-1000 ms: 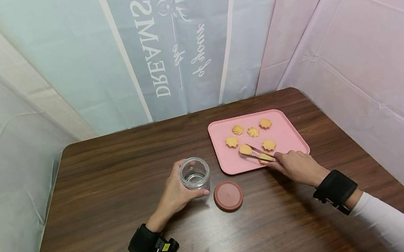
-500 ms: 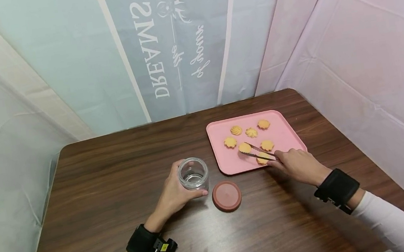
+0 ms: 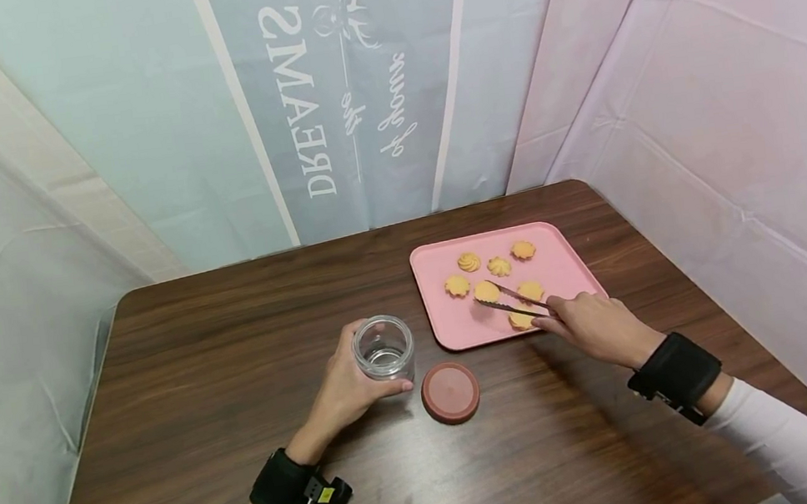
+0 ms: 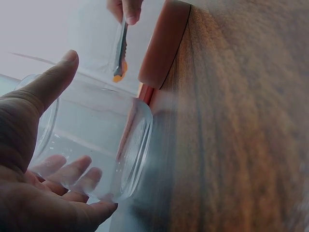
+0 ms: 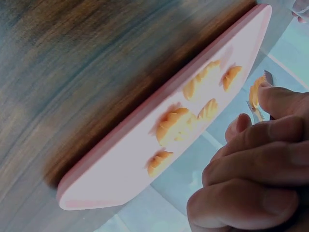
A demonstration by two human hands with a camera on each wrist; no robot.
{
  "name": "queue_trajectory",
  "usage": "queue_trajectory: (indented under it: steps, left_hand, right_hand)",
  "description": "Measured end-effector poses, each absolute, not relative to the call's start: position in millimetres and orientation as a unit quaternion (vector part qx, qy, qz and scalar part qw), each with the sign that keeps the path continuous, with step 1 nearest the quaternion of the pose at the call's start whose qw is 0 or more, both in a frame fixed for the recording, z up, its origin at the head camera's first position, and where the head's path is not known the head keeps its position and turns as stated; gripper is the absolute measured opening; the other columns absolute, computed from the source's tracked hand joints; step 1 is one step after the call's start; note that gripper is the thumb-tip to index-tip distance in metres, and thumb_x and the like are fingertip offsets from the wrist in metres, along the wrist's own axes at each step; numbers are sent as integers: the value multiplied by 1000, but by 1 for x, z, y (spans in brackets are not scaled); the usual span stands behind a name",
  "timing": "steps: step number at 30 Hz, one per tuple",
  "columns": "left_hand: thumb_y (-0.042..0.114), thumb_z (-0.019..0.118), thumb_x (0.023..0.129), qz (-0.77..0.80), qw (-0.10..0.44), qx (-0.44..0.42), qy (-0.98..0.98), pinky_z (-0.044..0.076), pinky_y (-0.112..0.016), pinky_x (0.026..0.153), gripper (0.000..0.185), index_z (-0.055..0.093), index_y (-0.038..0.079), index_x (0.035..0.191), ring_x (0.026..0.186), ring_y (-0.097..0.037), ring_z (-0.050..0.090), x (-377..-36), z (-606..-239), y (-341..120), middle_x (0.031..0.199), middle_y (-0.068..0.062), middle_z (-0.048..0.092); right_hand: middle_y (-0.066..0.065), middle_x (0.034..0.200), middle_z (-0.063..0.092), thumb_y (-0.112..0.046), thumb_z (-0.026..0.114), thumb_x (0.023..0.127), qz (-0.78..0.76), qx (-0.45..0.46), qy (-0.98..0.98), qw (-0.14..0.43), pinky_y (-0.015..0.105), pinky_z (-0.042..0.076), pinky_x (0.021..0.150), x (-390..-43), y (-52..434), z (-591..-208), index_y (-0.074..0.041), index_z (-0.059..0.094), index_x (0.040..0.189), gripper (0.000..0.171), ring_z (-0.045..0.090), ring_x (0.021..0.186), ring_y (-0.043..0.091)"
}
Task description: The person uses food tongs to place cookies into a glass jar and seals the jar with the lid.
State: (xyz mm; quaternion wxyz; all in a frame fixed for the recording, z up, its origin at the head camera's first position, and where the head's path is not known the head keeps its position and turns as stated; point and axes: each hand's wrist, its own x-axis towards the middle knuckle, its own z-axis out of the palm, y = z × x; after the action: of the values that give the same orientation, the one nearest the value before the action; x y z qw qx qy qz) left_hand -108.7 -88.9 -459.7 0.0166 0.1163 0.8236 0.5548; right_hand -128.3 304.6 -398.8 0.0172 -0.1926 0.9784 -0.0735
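My left hand grips a clear glass jar that stands upright with its mouth uncovered. In the left wrist view the fingers curve round the far side of the jar, the thumb near its rim. My right hand holds dark metal tongs over the pink tray. A yellow cookie sits between the tong tips, raised above the tray in both wrist views. Several more cookies lie on the tray, one partly behind the tongs.
A reddish-brown round lid lies on the wooden table between the jar and the tray. A printed curtain hangs behind the table, with pale cloth at both sides.
The cookie in the tongs has risen slightly relative to the tray. The left hand and jar stay in place; the whole view has shifted a little.
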Motion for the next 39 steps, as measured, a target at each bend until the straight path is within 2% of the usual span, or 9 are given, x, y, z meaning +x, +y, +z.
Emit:
queue_trajectory:
  steps: [11, 26, 39]
  left_hand:
    - [18, 106, 61, 554, 8, 118, 824, 45, -50, 106, 103, 46, 13, 145, 127, -29, 61, -108, -460, -89, 140, -10, 64]
    - [21, 106, 61, 548, 7, 122, 828, 45, -51, 106, 104, 46, 13, 146, 128, -31, 61, -108, -461, -90, 141, -11, 64]
    - [22, 106, 61, 556, 7, 128, 821, 45, -51, 106, 105, 45, 12, 146, 128, -30, 61, -108, -464, -89, 142, -11, 64]
  right_hand:
    - [-6, 63, 39, -38, 65, 106, -78, -198, 977, 15, 31, 30, 47, -123, 299, -389, -16, 55, 85, 33, 41, 53, 11]
    - [-6, 60, 36, -38, 66, 106, -71, -222, 972, -3, 29, 30, 46, -118, 286, -370, -16, 52, 83, 35, 37, 50, 10]
    - [-9, 59, 35, -35, 72, 102, -75, -256, 963, -22, 26, 29, 48, -114, 267, -359, -17, 51, 80, 35, 35, 49, 7]
